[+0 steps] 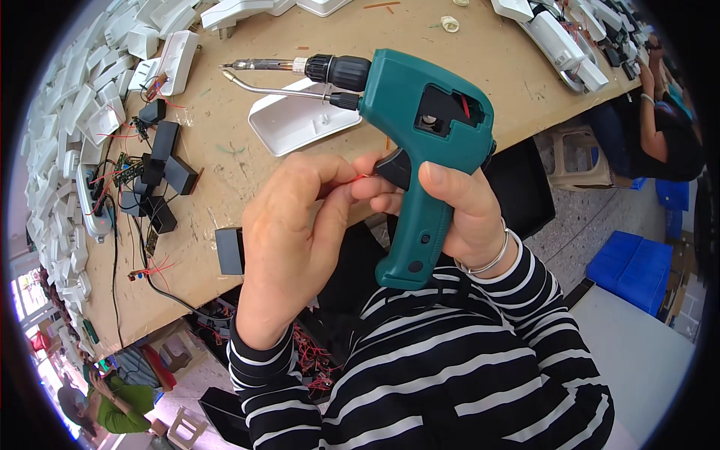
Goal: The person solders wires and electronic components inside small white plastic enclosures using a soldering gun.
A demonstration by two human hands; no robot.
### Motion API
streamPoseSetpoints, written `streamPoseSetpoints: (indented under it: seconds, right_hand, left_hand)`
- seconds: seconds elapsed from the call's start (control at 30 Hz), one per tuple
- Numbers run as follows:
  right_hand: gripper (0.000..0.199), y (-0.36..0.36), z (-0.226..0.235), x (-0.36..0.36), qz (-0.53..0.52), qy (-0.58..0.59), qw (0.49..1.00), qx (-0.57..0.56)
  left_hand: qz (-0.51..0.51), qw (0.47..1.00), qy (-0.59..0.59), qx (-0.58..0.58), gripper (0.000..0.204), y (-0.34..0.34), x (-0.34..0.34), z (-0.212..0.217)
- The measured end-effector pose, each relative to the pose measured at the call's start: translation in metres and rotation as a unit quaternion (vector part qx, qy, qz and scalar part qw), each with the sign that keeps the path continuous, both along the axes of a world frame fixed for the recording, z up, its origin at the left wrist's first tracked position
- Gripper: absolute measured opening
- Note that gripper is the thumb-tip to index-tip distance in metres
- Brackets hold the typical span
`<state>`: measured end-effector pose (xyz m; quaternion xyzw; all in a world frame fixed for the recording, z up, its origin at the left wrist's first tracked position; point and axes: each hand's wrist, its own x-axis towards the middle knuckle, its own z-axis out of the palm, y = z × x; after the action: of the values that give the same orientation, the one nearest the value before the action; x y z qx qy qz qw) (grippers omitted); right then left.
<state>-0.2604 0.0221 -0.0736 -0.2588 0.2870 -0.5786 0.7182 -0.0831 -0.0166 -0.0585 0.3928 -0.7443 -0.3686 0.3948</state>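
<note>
Hands gripping teal soldering gun (427,142), over table edge (225,289)

Electronics assembly workshop, workbench (247,165), white casings (75,112)

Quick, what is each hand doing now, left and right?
Left hand: closed, pinching a thin red wire.
Right hand: closed around the green soldering gun.
</note>
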Motion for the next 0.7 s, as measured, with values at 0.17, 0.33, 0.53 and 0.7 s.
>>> streamPoseSetpoints:
  seconds: [0.17,0.33,0.53,0.7]
  right_hand:
    - [0.048,-0.001,-0.001,0.001,-0.002,0.009,1.000,-0.010]
    - [0.052,0.006,0.007,-0.008,-0.080,0.110,0.987,-0.082]
    - [0.059,0.012,0.029,0.006,-0.156,0.445,0.840,-0.269]
    - [0.053,0.016,0.024,0.029,-0.204,0.553,0.774,-0.229]
  left_hand:
    - [0.018,0.980,-0.137,-0.142,0.011,-0.003,-0.001,0.005]
    - [0.016,0.999,-0.027,0.040,0.007,0.002,0.012,0.009]
    - [-0.043,0.959,0.124,0.251,0.005,0.004,0.025,0.028]
    - [-0.070,0.959,0.137,0.237,0.006,0.006,0.030,0.031]
